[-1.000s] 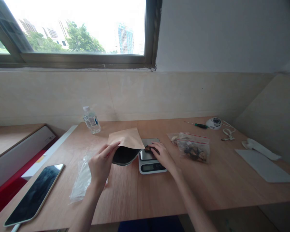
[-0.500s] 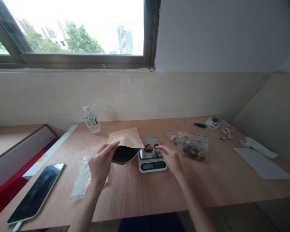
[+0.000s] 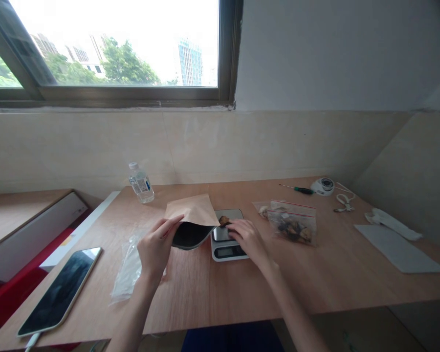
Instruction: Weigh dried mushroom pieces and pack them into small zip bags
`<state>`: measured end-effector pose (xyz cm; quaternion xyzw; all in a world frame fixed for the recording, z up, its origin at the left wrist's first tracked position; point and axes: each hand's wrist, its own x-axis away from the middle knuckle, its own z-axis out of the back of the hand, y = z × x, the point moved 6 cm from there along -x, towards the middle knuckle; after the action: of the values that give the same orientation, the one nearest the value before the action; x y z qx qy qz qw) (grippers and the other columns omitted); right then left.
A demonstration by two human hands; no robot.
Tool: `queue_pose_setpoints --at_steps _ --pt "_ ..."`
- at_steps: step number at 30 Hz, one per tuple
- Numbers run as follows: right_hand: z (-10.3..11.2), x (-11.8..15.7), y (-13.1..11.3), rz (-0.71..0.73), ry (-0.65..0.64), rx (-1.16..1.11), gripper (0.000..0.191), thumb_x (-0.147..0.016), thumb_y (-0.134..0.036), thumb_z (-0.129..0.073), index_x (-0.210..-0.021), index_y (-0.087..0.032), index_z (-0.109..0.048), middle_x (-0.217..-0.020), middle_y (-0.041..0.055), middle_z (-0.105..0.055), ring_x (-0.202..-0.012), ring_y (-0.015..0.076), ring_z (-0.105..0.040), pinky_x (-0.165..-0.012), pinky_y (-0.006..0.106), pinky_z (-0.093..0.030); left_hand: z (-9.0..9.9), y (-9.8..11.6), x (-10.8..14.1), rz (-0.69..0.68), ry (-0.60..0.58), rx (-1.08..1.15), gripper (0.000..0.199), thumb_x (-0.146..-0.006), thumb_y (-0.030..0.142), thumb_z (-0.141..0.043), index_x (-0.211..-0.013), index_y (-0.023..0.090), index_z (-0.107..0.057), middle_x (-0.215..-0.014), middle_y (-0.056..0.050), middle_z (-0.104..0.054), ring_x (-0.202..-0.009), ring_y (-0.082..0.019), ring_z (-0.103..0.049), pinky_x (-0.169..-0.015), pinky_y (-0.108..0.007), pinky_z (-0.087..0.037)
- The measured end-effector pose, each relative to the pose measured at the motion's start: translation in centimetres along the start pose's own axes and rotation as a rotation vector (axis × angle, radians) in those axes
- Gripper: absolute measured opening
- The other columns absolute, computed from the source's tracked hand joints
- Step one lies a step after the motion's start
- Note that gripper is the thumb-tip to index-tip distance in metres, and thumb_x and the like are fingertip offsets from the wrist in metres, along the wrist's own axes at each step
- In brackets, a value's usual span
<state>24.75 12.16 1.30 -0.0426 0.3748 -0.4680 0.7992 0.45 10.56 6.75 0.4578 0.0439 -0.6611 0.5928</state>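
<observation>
Left hand has fingers pinched on paper bag, mouth gaping, dark inside. Right hand at scale, fingers loosely curled; cannot tell if they grip brown piece or just touch it. Bag stands ready, piece outside it, over scale plate. Piece looks small, rough, irregular.

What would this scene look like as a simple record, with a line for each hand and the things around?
Left hand: pinching the edge of a brown paper bag, its dark mouth open
Right hand: over a kitchen scale, fingers by a brown piece; grip unclear
Scale reading: cannot be made out
Right of scale: filled clear bags with red seams
Left of scale: phone, clear plastic wrapper
Further back: bottle, screwdriver
</observation>
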Motion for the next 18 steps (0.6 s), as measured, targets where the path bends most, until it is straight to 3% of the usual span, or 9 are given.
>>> queue_pose_setpoints --at_steps 3,5,8,11,14,18 --pt "1.0 1.2 -4.3 -0.005 0.080 -0.176 0.021 -0.091 -0.016 -0.047 -0.102 -0.021 -0.064 -0.104 0.0083 -0.066 -0.103 0.0208 -0.059 -0.090 0.038 -0.048 -0.3 0.2 0.2 0.001 -0.020 0.018 0.018 -0.085 0.031 -0.058 -0.097 0.035 -0.071 -0.079 0.006 -0.068 -0.063 -0.006 -0.061 -0.054 -0.016 -0.038" --pt "0.4 1.6 -7.9 0.045 0.026 -0.300 0.027 -0.091 -0.014 -0.042 -0.107 -0.021 -0.062 -0.104 0.0066 -0.066 -0.103 0.0180 -0.059 -0.091 0.034 -0.049 -0.6 0.4 0.4 0.011 -0.041 0.027 0.018 -0.085 0.031 -0.059 -0.096 0.034 -0.071 -0.076 0.006 -0.067 -0.062 -0.007 -0.061 -0.054 -0.016 -0.038" --pt "-2.0 1.1 -11.6 0.077 -0.088 -0.274 0.039 -0.089 -0.007 -0.037 -0.121 -0.016 -0.056 -0.120 0.0097 -0.061 -0.116 0.0191 -0.054 -0.100 0.036 -0.046 -1.0 0.5 0.7 0.031 -0.073 0.041 0.018 -0.084 0.031 -0.059 -0.097 0.035 -0.071 -0.074 0.006 -0.066 -0.060 -0.007 -0.060 -0.053 -0.016 -0.038" --pt "-5.3 -0.8 -12.4 0.035 -0.224 -0.115 0.047 -0.083 -0.001 -0.038 -0.128 -0.008 -0.050 -0.127 0.0171 -0.056 -0.120 0.0251 -0.051 -0.098 0.040 -0.048 -0.9 0.5 1.0 0.044 -0.073 0.040 0.018 -0.084 0.032 -0.059 -0.098 0.035 -0.071 -0.075 0.006 -0.067 -0.062 -0.007 -0.061 -0.053 -0.016 -0.038" --pt "-8.4 -3.5 -11.8 -0.027 -0.344 0.009 0.044 -0.079 0.002 -0.041 -0.121 0.000 -0.054 -0.118 0.0238 -0.060 -0.111 0.0321 -0.057 -0.093 0.046 -0.049 -0.6 0.5 1.5 0.059 -0.054 0.024 0.019 -0.085 0.032 -0.058 -0.098 0.036 -0.071 -0.075 0.007 -0.066 -0.063 -0.007 -0.061 -0.054 -0.016 -0.038" --pt "-11.8 -7.1 -10.9 -0.040 -0.376 0.017 0.032 -0.074 -0.001 -0.055 -0.105 -0.005 -0.063 -0.114 0.0211 -0.063 -0.115 0.0366 -0.053 -0.103 0.057 -0.036 -0.3 0.8 2.0 0.077 -0.035 0.002 0.019 -0.085 0.029 -0.059 -0.098 0.036 -0.071 -0.075 0.007 -0.066 -0.063 -0.006 -0.061 -0.053 -0.015 -0.037"
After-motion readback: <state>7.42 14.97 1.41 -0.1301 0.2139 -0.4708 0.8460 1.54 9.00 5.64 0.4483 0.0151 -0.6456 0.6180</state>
